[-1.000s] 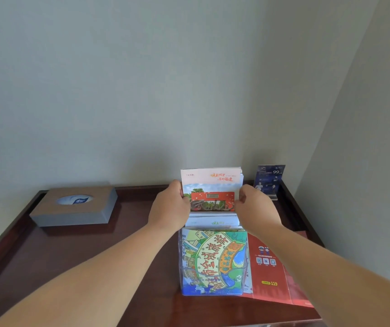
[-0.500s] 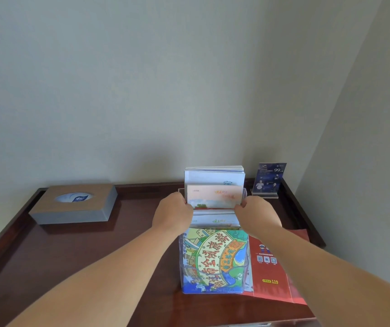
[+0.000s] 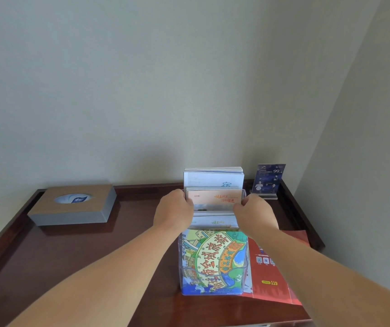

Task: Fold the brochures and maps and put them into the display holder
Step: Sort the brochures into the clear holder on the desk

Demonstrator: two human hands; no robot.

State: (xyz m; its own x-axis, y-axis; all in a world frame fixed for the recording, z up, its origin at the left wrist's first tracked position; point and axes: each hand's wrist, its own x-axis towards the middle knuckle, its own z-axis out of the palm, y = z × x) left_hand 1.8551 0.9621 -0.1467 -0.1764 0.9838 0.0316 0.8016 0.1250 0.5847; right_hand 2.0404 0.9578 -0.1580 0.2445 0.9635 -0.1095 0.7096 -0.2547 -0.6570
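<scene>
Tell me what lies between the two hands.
In the head view, a pale orange brochure lies between the left hand and right hand, each gripping one side edge, in the clear holder.

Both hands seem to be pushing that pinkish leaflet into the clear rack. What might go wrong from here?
The left hand and right hand pinch the pale orange paper brochure by its side edges; pushed unevenly, it might buckle or snag on the clear plastic tiered holder. Pressing down could shift the holder on the dark wooden table. The red paper leaflet lying beside the holder might get overlooked.
</scene>
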